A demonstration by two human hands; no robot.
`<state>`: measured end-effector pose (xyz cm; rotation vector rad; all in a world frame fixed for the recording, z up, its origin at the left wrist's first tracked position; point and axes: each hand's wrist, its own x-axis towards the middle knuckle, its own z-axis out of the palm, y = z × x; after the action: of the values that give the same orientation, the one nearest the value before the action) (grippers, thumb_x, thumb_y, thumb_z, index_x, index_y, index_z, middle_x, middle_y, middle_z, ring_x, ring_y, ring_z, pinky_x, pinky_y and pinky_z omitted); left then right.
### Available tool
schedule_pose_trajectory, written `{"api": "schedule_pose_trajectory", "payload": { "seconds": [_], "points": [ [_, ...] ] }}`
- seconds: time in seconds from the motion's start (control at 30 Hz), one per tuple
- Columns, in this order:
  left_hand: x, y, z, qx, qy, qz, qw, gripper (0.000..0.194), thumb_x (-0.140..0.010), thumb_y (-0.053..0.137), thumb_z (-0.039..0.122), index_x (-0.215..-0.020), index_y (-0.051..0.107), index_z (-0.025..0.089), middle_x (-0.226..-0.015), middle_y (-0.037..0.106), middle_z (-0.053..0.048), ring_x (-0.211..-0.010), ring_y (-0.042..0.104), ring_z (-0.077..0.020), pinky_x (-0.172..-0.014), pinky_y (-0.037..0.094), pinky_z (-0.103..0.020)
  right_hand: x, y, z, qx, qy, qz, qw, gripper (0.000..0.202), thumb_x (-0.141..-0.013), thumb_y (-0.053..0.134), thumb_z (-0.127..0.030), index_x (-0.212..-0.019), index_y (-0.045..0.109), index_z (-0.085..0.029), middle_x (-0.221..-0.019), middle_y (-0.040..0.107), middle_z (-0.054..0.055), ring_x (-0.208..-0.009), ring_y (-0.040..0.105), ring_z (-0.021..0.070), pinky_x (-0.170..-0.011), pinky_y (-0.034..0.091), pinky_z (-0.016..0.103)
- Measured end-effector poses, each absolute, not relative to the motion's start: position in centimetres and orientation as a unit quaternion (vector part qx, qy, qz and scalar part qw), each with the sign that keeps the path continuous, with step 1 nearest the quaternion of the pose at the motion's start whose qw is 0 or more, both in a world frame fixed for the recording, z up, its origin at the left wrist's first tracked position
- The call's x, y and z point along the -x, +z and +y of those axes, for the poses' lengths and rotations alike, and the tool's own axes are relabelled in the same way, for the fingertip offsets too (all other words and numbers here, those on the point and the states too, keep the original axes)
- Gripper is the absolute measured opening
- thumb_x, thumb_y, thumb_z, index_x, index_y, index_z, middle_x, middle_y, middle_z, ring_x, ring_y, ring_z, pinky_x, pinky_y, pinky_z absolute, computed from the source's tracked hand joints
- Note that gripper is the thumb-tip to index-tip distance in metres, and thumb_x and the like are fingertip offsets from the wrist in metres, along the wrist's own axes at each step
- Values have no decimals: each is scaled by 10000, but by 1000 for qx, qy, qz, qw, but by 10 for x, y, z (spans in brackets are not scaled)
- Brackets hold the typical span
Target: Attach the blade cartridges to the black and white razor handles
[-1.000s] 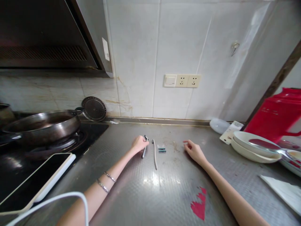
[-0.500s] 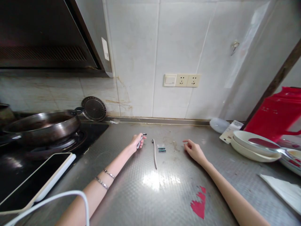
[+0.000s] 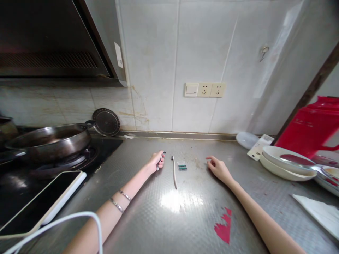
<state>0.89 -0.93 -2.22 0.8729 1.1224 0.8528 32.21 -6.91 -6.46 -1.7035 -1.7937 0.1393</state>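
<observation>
My left hand (image 3: 157, 161) is closed around a slim silver-and-black stick-like tool (image 3: 159, 164), whose dark tip juts out past the thumb; its exact kind is too small to make out. Just right of that hand, a thin pale stick with a small dark head (image 3: 174, 173) lies lengthwise on the metal counter (image 3: 148, 215). Beside the stick is a small clear packet with dark green strips (image 3: 182, 165). My right hand (image 3: 217, 168) rests on the counter farther right, fingers loosely bent and apart, holding nothing.
At left are a pan (image 3: 53, 141) on the stove, a phone-like slab (image 3: 39, 204) and a white cable (image 3: 90, 214). White bowls (image 3: 280, 169) and a red jug (image 3: 309, 127) stand at right. A torn red patch (image 3: 224, 227) marks the front counter.
My left hand has turned slightly, and the slim tool in it now points more upright. My right hand stays where it was.
</observation>
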Motion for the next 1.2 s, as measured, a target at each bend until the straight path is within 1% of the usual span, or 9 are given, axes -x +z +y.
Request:
{"api": "schedule_pose_trajectory", "payload": {
  "seconds": [0.13, 0.37, 0.8, 0.97, 1.07, 1.13, 1.2],
  "points": [
    [-9, -25, -9, -384, 379, 498, 679, 262, -847, 370, 360, -655, 359, 182, -414, 285, 106, -279, 201, -12, -323, 99, -141, -321, -64, -70, 648, 53, -687, 324, 347, -795, 356, -342, -992, 579, -164, -605, 579, 15, -568, 543, 163, -563, 377, 253],
    [-11, -27, -8, -386, 372, 497, 682, 271, -843, 361, 349, -625, 335, 188, -394, 240, 112, -268, 170, -17, -325, 65, -150, -321, -64, -70, 654, 48, -685, 317, 328, -792, 362, -336, -978, 580, -176, -599, 572, 9, -572, 548, 162, -559, 374, 249],
    [-10, -30, -8, -402, 362, 493, 681, 239, -797, 394, 376, -658, 375, 182, -414, 283, 106, -281, 204, -16, -331, 107, -145, -319, -61, -73, 652, 57, -685, 319, 339, -779, 368, -324, -980, 597, -178, -613, 604, 19, -582, 562, 162, -556, 375, 246],
    [-11, -25, -9, -422, 364, 498, 665, 201, -810, 350, 305, -738, 468, 159, -428, 337, 87, -286, 252, -30, -324, 132, -158, -315, -55, -74, 657, 51, -679, 324, 323, -780, 372, -329, -965, 596, -188, -617, 604, 15, -580, 560, 157, -552, 373, 238],
    [-11, -19, -10, -447, 384, 499, 636, 184, -804, 380, 283, -781, 503, 148, -457, 387, 75, -304, 301, -32, -327, 179, -155, -297, -37, -77, 655, 34, -669, 349, 302, -781, 383, -333, -934, 601, -190, -624, 607, 18, -568, 548, 148, -552, 372, 230],
    [-10, -14, -10, -461, 400, 492, 621, 175, -797, 406, 277, -791, 519, 144, -478, 419, 65, -321, 344, -37, -328, 215, -154, -275, -21, -81, 649, 29, -670, 360, 281, -783, 388, -325, -875, 609, -179, -597, 598, 22, -564, 545, 148, -550, 370, 228],
    [-9, -9, -11, -477, 411, 483, 608, 165, -792, 425, 262, -784, 535, 139, -495, 451, 51, -336, 387, -46, -329, 251, -158, -248, -6, -86, 638, 58, -697, 323, 260, -785, 398, -311, -834, 619, -182, -585, 608, 21, -573, 560, 146, -549, 372, 220]
  ]
}}
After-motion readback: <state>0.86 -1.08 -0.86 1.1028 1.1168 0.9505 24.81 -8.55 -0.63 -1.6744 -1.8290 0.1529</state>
